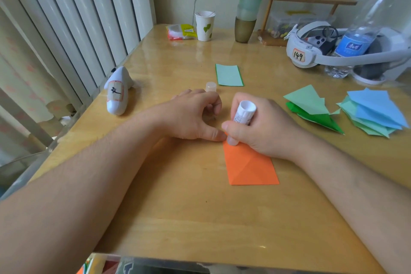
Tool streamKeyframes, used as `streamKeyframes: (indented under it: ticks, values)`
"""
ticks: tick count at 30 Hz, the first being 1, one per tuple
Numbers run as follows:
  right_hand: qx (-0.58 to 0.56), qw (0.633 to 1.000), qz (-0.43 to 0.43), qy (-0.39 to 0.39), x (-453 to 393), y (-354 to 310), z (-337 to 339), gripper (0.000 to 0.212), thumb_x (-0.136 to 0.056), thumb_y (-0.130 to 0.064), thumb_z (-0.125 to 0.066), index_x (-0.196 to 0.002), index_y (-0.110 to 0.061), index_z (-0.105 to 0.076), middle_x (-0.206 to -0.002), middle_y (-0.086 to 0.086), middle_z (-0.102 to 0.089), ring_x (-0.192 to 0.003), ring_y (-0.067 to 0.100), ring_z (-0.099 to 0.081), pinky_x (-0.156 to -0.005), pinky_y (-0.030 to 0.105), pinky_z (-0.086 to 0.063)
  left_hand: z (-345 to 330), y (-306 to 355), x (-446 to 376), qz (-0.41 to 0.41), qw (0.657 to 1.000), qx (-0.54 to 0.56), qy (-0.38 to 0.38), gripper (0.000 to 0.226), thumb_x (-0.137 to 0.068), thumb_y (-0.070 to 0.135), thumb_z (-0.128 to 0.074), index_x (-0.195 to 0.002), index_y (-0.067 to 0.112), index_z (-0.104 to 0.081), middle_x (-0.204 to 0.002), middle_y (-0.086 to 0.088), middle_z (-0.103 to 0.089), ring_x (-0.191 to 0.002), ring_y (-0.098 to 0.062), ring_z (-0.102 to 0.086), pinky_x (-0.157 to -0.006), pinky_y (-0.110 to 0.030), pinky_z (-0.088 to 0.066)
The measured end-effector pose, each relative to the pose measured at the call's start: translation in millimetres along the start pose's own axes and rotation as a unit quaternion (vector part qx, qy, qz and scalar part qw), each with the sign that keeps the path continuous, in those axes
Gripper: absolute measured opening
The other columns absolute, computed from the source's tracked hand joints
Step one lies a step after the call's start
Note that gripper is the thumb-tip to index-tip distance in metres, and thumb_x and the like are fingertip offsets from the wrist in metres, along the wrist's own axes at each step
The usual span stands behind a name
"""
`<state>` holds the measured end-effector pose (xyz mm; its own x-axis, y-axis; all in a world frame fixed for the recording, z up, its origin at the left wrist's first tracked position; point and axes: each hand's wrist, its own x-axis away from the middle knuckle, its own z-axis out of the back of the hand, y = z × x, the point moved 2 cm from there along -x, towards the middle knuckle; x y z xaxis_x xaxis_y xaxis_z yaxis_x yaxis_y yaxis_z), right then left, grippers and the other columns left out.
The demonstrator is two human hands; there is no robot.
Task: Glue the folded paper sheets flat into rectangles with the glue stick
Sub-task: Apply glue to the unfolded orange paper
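Note:
An orange folded paper sheet (pixel 251 167) lies flat on the wooden table (pixel 178 218) in front of me. My right hand (pixel 264 127) grips a white glue stick (pixel 243 115) upright, its tip pressed on the sheet's far corner. My left hand (pixel 193 115) has curled fingers, and its thumb tip presses the table right at that corner. The glue stick's clear cap (pixel 210 86) stands just beyond my left hand. A light green flat rectangle (pixel 229 74) lies farther back.
Folded green sheets (pixel 311 107) and a stack of blue and mint sheets (pixel 373 111) lie at the right. A white controller (pixel 117 93) rests at the left edge. A paper cup (pixel 205 25), stacked cups (pixel 246 20), a headset (pixel 311 49) and a water bottle (pixel 360 35) stand behind.

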<state>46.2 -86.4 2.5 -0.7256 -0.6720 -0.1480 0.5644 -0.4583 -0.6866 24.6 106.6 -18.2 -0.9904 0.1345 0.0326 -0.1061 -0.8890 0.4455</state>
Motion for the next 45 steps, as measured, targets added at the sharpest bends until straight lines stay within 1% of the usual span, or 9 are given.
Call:
streamKeyframes:
  ticks: [5, 12, 21, 25, 27, 32, 37, 42, 45]
  values:
    - [0.02, 1.0, -0.023, 0.002, 2.6, 4.9, 7.2, 0.025, -0.086, -0.023, -0.072, -0.083, -0.01, -0.05, -0.065, -0.003, -0.075, -0.073, 0.015, -0.068, -0.067, 0.035, -0.049, 1.2, 0.2, 2.0, 0.001, 1.0, 0.01, -0.003, 0.054, -0.054, 0.079, -0.068, -0.09, 0.043, -0.048, -0.101, 0.019, -0.049, -0.106, -0.016, -0.044, -0.102, -0.041, -0.043]
    - [0.011, 0.998, -0.052, 0.022, 15.0, 21.8, 22.7, 0.024, -0.088, -0.018, -0.07, -0.081, -0.011, -0.048, -0.066, -0.004, -0.076, -0.069, 0.009, -0.066, -0.062, 0.026, -0.046, 1.1, 0.5, 1.7, 0.001, 1.0, 0.009, -0.003, 0.051, -0.061, 0.074, -0.075, -0.092, 0.043, -0.049, -0.103, 0.02, -0.049, -0.106, -0.015, -0.044, -0.103, -0.044, -0.042]
    - [0.013, 0.997, -0.059, 0.043, 15.8, 33.1, 28.9, 0.023, -0.089, -0.017, -0.067, -0.078, -0.011, -0.047, -0.063, -0.003, -0.074, -0.074, 0.017, -0.067, -0.071, 0.038, -0.051, 1.7, 3.8, 2.6, -0.007, 1.0, 0.0, 0.005, 0.047, -0.068, 0.064, -0.081, -0.093, 0.037, -0.05, -0.103, 0.015, -0.05, -0.108, -0.018, -0.044, -0.103, -0.042, -0.042]
    - [-0.087, 0.986, -0.05, 0.135, 11.6, 38.7, 33.8, 0.028, -0.083, -0.02, -0.067, -0.073, -0.006, -0.045, -0.059, 0.014, -0.06, -0.065, 0.03, -0.053, -0.064, 0.042, -0.043, 1.5, 3.1, 2.4, -0.005, 1.0, 0.001, 0.0, 0.048, -0.067, 0.066, -0.08, -0.093, 0.039, -0.05, -0.103, 0.017, -0.05, -0.108, -0.017, -0.044, -0.103, -0.042, -0.042]
    - [-0.139, 0.974, -0.035, 0.176, 9.8, 34.4, 33.0, 0.028, -0.078, -0.024, -0.065, -0.07, -0.008, -0.044, -0.066, 0.022, -0.055, -0.062, 0.027, -0.048, -0.063, 0.039, -0.04, 2.0, 2.1, 2.3, 0.0, 1.0, 0.003, -0.008, 0.049, -0.064, 0.071, -0.075, -0.094, 0.041, -0.05, -0.104, 0.018, -0.05, -0.11, -0.015, -0.043, -0.105, -0.043, -0.041]
    - [-0.087, 0.99, -0.005, 0.108, 11.5, 20.1, 13.5, 0.027, -0.086, -0.024, -0.071, -0.074, -0.014, -0.049, -0.062, 0.003, -0.071, -0.067, 0.026, -0.063, -0.063, 0.036, -0.047, 4.1, 3.1, 2.4, 0.009, 1.0, 0.023, -0.018, 0.045, -0.069, 0.065, -0.081, -0.094, 0.041, -0.051, -0.104, 0.017, -0.051, -0.11, -0.013, -0.043, -0.105, -0.041, -0.04]
    - [-0.057, 0.997, -0.003, 0.045, 9.8, 9.7, 1.7, 0.026, -0.088, -0.016, -0.074, -0.077, -0.011, -0.051, -0.057, -0.01, -0.07, -0.056, 0.002, -0.054, -0.054, 0.016, -0.037, 3.0, 5.1, 2.5, 0.017, 1.0, 0.002, -0.022, 0.06, -0.048, 0.081, -0.067, -0.092, 0.044, -0.048, -0.104, 0.021, -0.049, -0.108, -0.014, -0.042, -0.104, -0.042, -0.041]
    - [-0.016, 1.0, -0.006, 0.02, 7.4, 3.8, -2.6, 0.028, -0.087, -0.023, -0.072, -0.08, -0.012, -0.048, -0.064, -0.002, -0.074, -0.068, 0.02, -0.064, -0.063, 0.033, -0.047, 1.6, 4.3, 2.4, 0.02, 1.0, -0.002, -0.019, 0.061, -0.048, 0.081, -0.066, -0.093, 0.043, -0.049, -0.102, 0.021, -0.048, -0.107, -0.013, -0.042, -0.105, -0.044, -0.041]
    - [0.004, 1.0, -0.015, 0.026, 6.3, 2.7, 0.2, 0.026, -0.085, -0.023, -0.071, -0.081, -0.011, -0.048, -0.063, -0.001, -0.073, -0.068, 0.021, -0.063, -0.064, 0.036, -0.048, 0.8, 4.0, 2.9, 0.017, 1.0, 0.0, -0.018, 0.06, -0.048, 0.082, -0.066, -0.092, 0.045, -0.049, -0.102, 0.02, -0.049, -0.106, -0.013, -0.042, -0.105, -0.044, -0.041]
